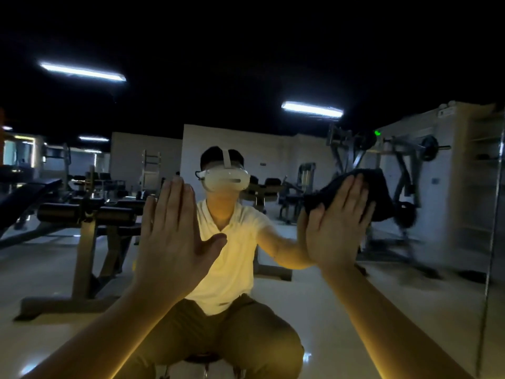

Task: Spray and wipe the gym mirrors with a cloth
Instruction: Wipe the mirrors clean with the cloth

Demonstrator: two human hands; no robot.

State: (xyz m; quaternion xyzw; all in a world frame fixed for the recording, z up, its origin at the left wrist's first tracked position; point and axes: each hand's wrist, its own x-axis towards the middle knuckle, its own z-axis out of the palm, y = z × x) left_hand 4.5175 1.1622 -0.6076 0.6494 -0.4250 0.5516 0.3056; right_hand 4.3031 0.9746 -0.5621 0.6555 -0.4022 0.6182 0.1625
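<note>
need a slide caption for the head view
Right hand presses a dark cloth flat on the gym mirror; left hand is raised open beside it.

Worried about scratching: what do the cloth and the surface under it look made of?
The cloth looks like soft, dark terry or microfibre: fuzzy edges, bunched under the right hand. The mirror looks like smooth, glossy glass: it throws back a sharp reflection.
</note>
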